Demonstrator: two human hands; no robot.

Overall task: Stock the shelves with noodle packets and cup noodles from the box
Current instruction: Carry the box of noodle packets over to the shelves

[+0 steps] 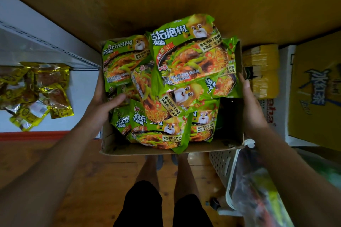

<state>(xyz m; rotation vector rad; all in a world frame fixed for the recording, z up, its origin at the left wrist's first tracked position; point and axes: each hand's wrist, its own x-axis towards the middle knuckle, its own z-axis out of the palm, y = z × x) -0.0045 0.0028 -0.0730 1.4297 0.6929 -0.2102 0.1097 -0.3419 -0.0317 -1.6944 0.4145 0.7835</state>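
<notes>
Your left hand (pixel 103 105) gripped the left wall of the cardboard box (pixel 212 148): the thumb curled over the rim and touched a packet inside, while the other fingers were hidden below. Your right hand (pixel 251 105) pressed flat against the outside of the right wall. What showed of it lay straight along the top edge, and its lower fingers were out of sight. You held the box between both hands, above the wooden floor (pixel 83 171) and your legs. Green noodle packets (pixel 191 51) were heaped loosely in the box, the top one rising over its far rim. To your left, yellow snack packs (pixel 36 94) lay on a white shelf (pixel 83 86); to your right stood a yellow carton (pixel 313 88)
</notes>
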